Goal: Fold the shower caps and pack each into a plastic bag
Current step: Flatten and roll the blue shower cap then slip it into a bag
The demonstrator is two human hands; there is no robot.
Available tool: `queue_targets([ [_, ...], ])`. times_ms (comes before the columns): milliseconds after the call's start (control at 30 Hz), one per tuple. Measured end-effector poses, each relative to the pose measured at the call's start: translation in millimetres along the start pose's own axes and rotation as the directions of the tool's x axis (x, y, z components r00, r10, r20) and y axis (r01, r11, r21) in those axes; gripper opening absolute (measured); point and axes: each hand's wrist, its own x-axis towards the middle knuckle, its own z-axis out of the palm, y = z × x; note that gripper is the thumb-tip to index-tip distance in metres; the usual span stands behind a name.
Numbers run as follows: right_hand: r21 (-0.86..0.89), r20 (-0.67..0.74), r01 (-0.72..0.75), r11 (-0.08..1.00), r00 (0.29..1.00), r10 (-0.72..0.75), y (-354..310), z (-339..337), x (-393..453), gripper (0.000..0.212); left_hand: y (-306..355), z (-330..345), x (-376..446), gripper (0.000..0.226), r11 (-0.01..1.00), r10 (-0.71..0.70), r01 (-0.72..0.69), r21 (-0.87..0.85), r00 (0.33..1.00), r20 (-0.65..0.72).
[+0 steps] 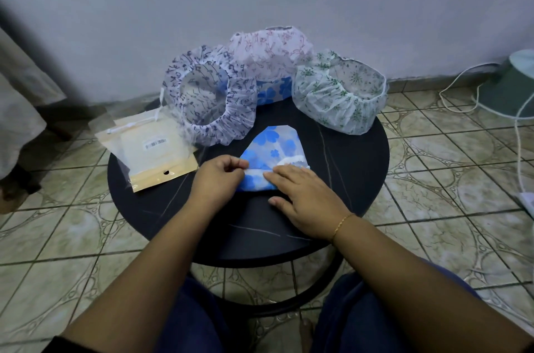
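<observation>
A thin, glossy blue-flowered shower cap [271,150], folded flat into a rough wedge, lies on the round dark surface [355,156]. The left hand [215,177] pinches its rolled near edge; the right hand [306,202] presses flat on that fold, fingers spread. Three puffy, elastic-rimmed caps [211,95] stand behind, crinkly plastic bags [150,150] left.

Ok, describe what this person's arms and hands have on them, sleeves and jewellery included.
Both forearms are bare, with no gloves on the hands. The right hand has a thin gold chain bracelet at the wrist. The left hand shows no jewellery. A dark sleeve edge shows on the left arm at the bottom of the frame. No rings are visible.
</observation>
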Motion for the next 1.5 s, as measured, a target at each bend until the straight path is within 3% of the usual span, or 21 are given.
queue_targets([
  [100,-0.024,0.054,-0.02,0.999,0.998,0.022,-0.6,1.5,0.4,0.054,-4.7,3.0,-5.4,0.011,0.997,0.008,0.0,0.075,0.994,-0.112],
  [233,-0.028,0.087,-0.032,0.999,0.996,0.035,0.7,2.9,0.9,0.054,-7.6,5.1,-6.7,0.02,0.927,0.139,-0.092,0.364,0.984,-0.107],
  [367,-0.028,0.088,-0.032,0.999,0.995,0.035,0.0,3.0,1.0,0.053,-8.7,7.1,-4.8,0.026,0.827,0.238,-0.148,0.543,0.966,-0.099],
  [433,-0.036,0.079,-0.027,0.999,0.996,0.03,-0.7,3.7,0.8,0.053,-7.3,10.5,-4.2,0.035,0.748,0.371,-0.286,0.6,0.928,-0.021],
  [500,-0.041,0.079,-0.023,0.999,0.997,0.026,-1.1,3.9,0.7,0.053,-0.9,12.5,-0.6,0.044,0.725,0.439,-0.437,0.533,0.889,0.132],
  [600,-0.046,0.079,-0.019,0.999,0.997,0.023,-0.6,3.3,1.0,0.054,13.3,14.6,7.8,0.051,0.747,0.381,-0.52,0.415,0.845,0.375],
  [767,-0.025,0.081,-0.019,1.0,0.996,0.021,1.4,5.1,2.7,0.056,20.2,23.7,20.9,0.051,0.726,0.171,-0.503,0.468,0.792,0.586],
  [1033,0.004,0.001,0.007,1.0,1.0,-0.007,-0.6,4.8,0.2,0.059,23.6,24.5,26.5,0.047,0.778,0.067,-0.433,0.456,0.778,0.625],
  [1100,0.015,-0.03,0.024,1.0,0.999,-0.024,-1.6,2.7,-3.1,0.061,27.5,22.4,25.4,0.046,0.756,0.099,-0.48,0.445,0.756,0.646],
  [1200,0.034,-0.017,0.02,0.999,1.0,-0.019,-3.6,-1.9,-8.3,0.061,25.4,16.7,28.0,0.038,0.746,0.198,-0.5,0.44,0.797,0.57],
  [1267,0.104,-0.006,0.0,0.995,1.0,0.0,-2.7,-4.6,-10.5,0.061,19.9,14.2,33.2,0.034,0.698,0.27,-0.523,0.489,0.825,0.497],
  [1367,0.171,-0.013,-0.008,0.985,1.0,0.011,0.1,-6.2,-11.6,0.055,14.9,17.5,39.7,0.039,0.575,0.335,-0.59,0.567,0.802,0.495],
  [1433,0.193,-0.013,-0.008,0.981,1.0,0.011,2.0,-4.9,-10.9,0.05,16.7,21.9,44.4,0.042,0.477,0.286,-0.621,0.622,0.779,0.558],
  [1500,0.197,-0.016,-0.007,0.98,1.0,0.011,3.7,-3.9,-10.3,0.049,18.4,24.8,46.7,0.044,0.447,0.233,-0.626,0.639,0.771,0.592],
])
